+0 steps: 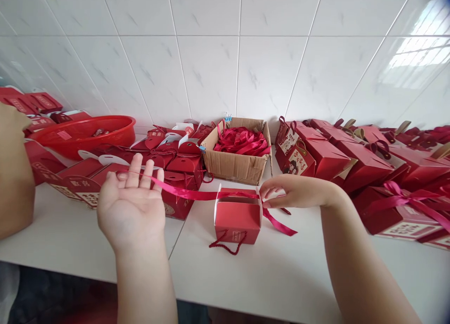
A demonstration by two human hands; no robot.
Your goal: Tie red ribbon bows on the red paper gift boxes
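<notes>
A small red gift box (237, 218) stands on the white table with a dark red rope handle hanging on its front. A crimson ribbon (190, 193) stretches through the box top, its free tail lying beyond the box's right side. My left hand (135, 207), palm up and left of the box, holds the ribbon's left end by the thumb and index finger; the other fingers are extended. At the box's right edge, my right hand (295, 192) has its fingers bent around the ribbon; the fingertips are partly hidden.
A cardboard carton (232, 167) of crimson ribbons stands behind the box. Red boxes (181, 178) crowd the left, near a red basin (119, 131). Finished-looking red boxes (330, 157) fill the right. A brown cardboard-like shape (16, 174) stands at the far left.
</notes>
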